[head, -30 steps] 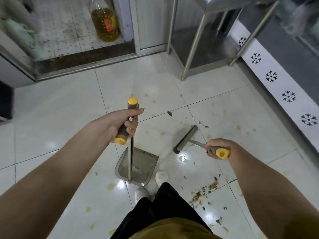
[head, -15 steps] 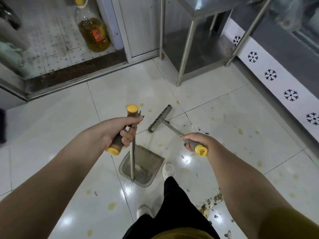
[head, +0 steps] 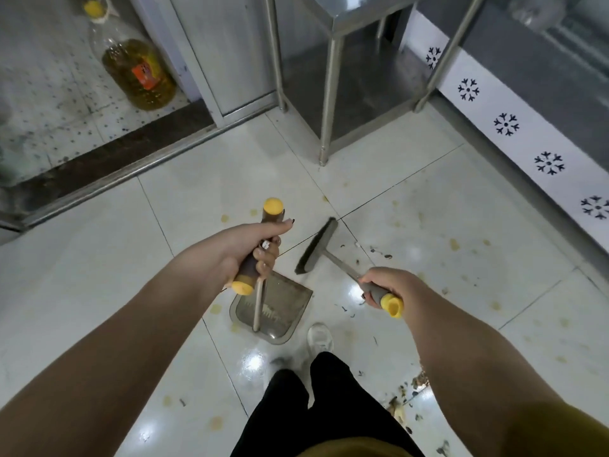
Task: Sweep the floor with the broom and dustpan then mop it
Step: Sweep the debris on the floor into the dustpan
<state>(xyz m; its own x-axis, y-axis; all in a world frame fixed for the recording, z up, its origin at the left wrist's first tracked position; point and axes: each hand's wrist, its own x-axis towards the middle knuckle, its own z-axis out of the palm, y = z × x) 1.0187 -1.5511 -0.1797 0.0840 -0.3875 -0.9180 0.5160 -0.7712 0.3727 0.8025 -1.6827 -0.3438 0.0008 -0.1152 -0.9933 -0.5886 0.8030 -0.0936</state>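
Observation:
My left hand (head: 245, 249) is shut on the grey and yellow grip of the dustpan handle. The metal dustpan (head: 280, 308) rests flat on the white tiled floor just in front of my feet. My right hand (head: 384, 285) is shut on the yellow-tipped grip of the broom. The broom head (head: 318, 247) touches the floor just beyond the dustpan's open edge, to its right. Dark scraps (head: 379, 252) lie to the right of the broom head. A heap of debris (head: 410, 390) sits by my right arm.
Steel table legs (head: 328, 100) stand on the floor ahead. A large oil bottle (head: 138, 67) sits behind a raised metal door sill (head: 108, 173) at the upper left. A white wall strip with snowflake prints (head: 507, 123) runs along the right. Yellow stains dot the tiles.
The broom head has come back toward the dustpan, ending near its open edge. The dustpan stays on the floor in my left hand's grip. My view has shifted slightly forward.

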